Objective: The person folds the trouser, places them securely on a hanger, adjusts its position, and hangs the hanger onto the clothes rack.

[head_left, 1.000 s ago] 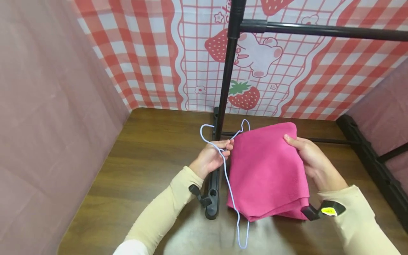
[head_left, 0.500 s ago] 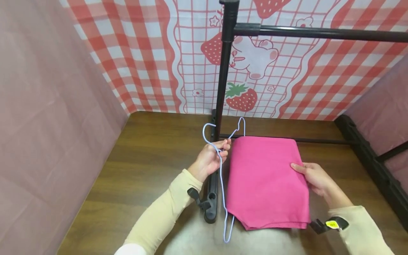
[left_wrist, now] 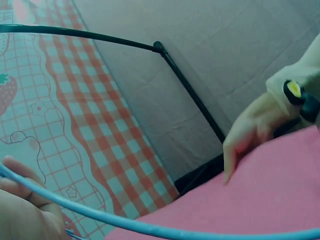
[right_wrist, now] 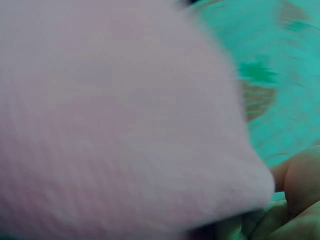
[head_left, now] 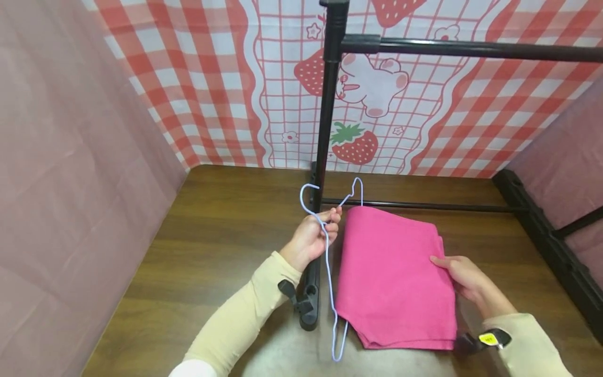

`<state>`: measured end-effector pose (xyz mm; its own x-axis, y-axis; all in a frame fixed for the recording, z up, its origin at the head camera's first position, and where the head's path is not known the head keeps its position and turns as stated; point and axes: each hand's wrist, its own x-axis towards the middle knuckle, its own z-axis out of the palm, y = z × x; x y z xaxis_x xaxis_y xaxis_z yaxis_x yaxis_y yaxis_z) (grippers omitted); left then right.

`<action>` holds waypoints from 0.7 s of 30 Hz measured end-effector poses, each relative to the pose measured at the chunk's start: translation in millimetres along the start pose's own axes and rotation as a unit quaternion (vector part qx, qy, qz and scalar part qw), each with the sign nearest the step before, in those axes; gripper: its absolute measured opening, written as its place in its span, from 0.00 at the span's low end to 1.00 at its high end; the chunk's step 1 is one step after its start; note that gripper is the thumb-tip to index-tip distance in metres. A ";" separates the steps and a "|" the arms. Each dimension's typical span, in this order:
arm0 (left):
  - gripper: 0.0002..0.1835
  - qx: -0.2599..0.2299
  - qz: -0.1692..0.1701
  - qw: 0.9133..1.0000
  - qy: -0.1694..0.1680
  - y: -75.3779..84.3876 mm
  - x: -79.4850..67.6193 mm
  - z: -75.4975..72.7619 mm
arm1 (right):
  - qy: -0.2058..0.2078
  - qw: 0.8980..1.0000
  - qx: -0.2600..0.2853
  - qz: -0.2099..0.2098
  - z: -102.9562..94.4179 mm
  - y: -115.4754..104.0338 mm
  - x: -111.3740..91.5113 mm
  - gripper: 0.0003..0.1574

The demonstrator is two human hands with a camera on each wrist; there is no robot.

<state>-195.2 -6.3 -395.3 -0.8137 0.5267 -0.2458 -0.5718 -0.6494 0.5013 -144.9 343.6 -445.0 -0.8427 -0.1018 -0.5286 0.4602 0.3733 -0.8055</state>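
A pale blue wire hanger (head_left: pixel 328 262) is held by my left hand (head_left: pixel 308 238) close to its hook, and the hook points left. Folded over the hanger's far side, a pink cloth (head_left: pixel 395 277) spreads to the right. My right hand (head_left: pixel 466 280) pinches the cloth's right edge, thumb on top and the other fingers mostly hidden beneath. In the left wrist view, the hanger's wire (left_wrist: pixel 125 223) crosses in front of the pink cloth (left_wrist: pixel 270 185). Blurred cloth (right_wrist: pixel 125 115) fills most of the right wrist view.
A black rack's upright (head_left: pixel 327 115) rises just behind my left hand, with its foot (head_left: pixel 309 303) below. Its top rail (head_left: pixel 471 48) runs right, and a low bar (head_left: pixel 452 208) passes behind the cloth. A checked strawberry curtain (head_left: pixel 221 94) backs the brown wooden table (head_left: pixel 198 272).
My right hand has moved nearer to me along the cloth's right edge, and the cloth's far right corner has dropped. The hanger's near end has swung left; my left hand stays nearly still.
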 end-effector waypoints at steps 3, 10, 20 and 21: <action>0.12 -0.012 -0.002 1.000 0.013 1.7 -0.7 -2.8 | -0.002 1.000 0.026 0.005 -6.6 -0.6 -5.9 0.17; 0.13 -0.007 -0.001 1.000 0.022 2.6 -0.9 -6.4 | 0.024 0.996 -0.083 0.026 -10.3 7.6 -5.5 0.25; 0.13 0.031 0.011 0.999 0.034 0.7 -2.1 -2.8 | 0.020 0.962 -0.267 0.048 -4.0 14.1 -9.6 0.40; 0.13 0.033 0.012 0.999 0.036 0.6 -2.2 -2.5 | 0.020 0.959 -0.278 0.048 -3.4 14.0 -10.8 0.41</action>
<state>-194.0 -9.2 -396.6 -0.8337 0.4698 -0.2904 -0.5461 -0.6229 0.5601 -130.3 353.1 -449.7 -0.8191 -0.0106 -0.5736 0.3259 0.8142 -0.4805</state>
